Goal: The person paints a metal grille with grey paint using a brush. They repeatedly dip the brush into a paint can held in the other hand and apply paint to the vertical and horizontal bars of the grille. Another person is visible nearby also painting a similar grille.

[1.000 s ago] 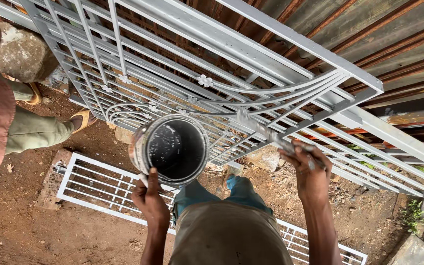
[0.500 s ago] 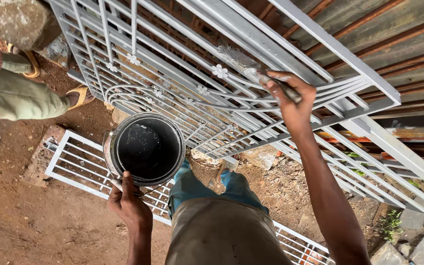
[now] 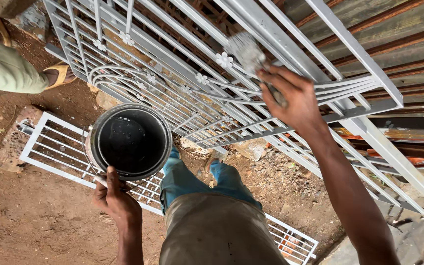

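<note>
Now right hand [image 3: 298, 100], gripping grey-bristled paintbrush [image 3: 251, 56], had risen to far silver-painted metal grille [image 3: 182, 73]; left hand [image 3: 116, 201] clasped round dark paint can [image 3: 129, 140].

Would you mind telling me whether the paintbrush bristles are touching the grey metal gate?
Touching: the head view shows the right hand pressing the paintbrush bristles against a gate bar, no gap visible.
</note>
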